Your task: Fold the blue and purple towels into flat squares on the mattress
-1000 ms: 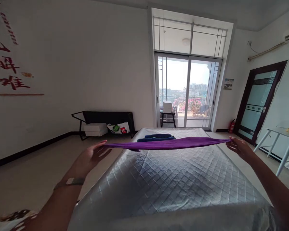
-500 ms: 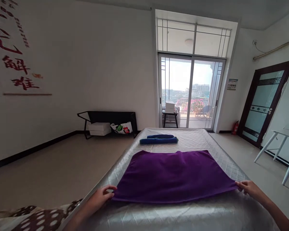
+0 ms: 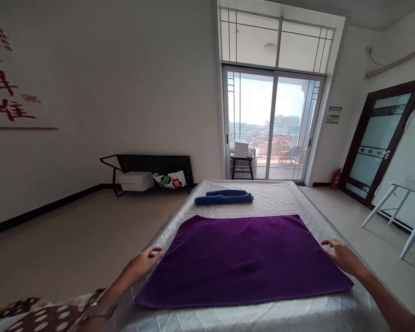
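A purple towel [image 3: 245, 263] lies spread out on the silvery quilted mattress [image 3: 273, 198], its near edge fairly straight and its far left corner slightly rounded. By its left edge is my left hand [image 3: 147, 260], fingers curved and apart, holding nothing. My right hand [image 3: 340, 256] hovers at the towel's right edge, fingers loosely spread and likewise free of the cloth. Farther back on the mattress rest two dark blue rolled towels [image 3: 224, 198], one behind the other.
A black bench [image 3: 152, 163] with white boxes [image 3: 135, 180] and a printed bag [image 3: 169, 180] stands by the left wall. Brown dotted fabric [image 3: 44, 318] lies at the lower left. At right are a light table [image 3: 410, 186], a fire extinguisher [image 3: 335, 179] and a door [image 3: 383, 138].
Both hands have let go of the purple towel's near corners and moved up along its sides. The towel's near edge now lies flat, closer to me. The view has shifted slightly.
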A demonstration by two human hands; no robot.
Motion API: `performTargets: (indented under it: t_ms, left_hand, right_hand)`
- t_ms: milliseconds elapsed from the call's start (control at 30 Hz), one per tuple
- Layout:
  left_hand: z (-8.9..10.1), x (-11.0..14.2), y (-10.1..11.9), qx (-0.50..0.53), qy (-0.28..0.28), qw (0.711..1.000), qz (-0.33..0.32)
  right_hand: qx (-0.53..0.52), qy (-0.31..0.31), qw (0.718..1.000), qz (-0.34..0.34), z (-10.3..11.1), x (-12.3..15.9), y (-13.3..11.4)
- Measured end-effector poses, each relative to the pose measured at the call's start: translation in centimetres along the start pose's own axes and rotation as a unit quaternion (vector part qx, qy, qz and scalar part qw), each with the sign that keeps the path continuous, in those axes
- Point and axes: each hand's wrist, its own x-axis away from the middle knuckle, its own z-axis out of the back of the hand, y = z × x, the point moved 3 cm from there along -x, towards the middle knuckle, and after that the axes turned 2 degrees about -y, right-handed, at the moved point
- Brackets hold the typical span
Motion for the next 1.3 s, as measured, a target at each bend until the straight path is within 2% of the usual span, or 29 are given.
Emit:
performTargets:
  t_ms: [100, 200, 333, 467, 567, 667, 767, 967, 1133, 1300]
  left_hand:
    - [-2.0, -3.5, 2.4, -0.085, -0.006, 0.996, 0.001]
    - [-4.4, -6.3, 4.4, -0.123, 0.013, 0.992, -0.016]
    - [-6.9, -9.2, 5.4, -0.141, 0.02, 0.99, -0.008]
    - [-8.1, -11.1, 4.9, -0.152, 0.025, 0.988, 0.013]
    - [-8.2, -12.2, 4.3, -0.133, 0.019, 0.991, 0.022]
    - [-8.1, -13.2, 3.9, -0.099, -0.027, 0.995, 0.021]
    - [-7.7, -14.0, 3.9, -0.107, -0.068, 0.992, -0.004]
    - [-6.8, -14.7, 5.2, -0.188, 0.019, 0.981, -0.041]
    - [-7.1, -14.2, 5.2, -0.213, 0.005, 0.976, -0.038]
    - [-7.1, -13.5, 4.2, -0.269, 0.034, 0.961, -0.06]
  right_hand:
    - [0.001, -0.001, 0.998, 0.056, -2.8, -5.0, -3.2]
    - [0.027, -0.014, 0.997, 0.075, -5.8, -9.6, -5.0]
    - [0.114, -0.064, 0.991, 0.031, -9.2, -13.3, -4.1]
    - [0.174, -0.092, 0.98, -0.02, -11.1, -14.4, -1.9]
    - [0.192, -0.089, 0.977, -0.033, -11.4, -14.6, -1.1]
    - [0.203, -0.081, 0.975, -0.041, -11.2, -14.7, -1.3]
    - [0.209, -0.07, 0.974, -0.045, -11.0, -14.7, -1.7]
    - [0.201, 0.009, 0.977, -0.066, -10.4, -15.2, -1.4]
    - [0.201, 0.046, 0.973, -0.103, -9.6, -16.6, -0.8]
    - [0.225, 0.059, 0.967, -0.106, -9.2, -17.8, -0.3]
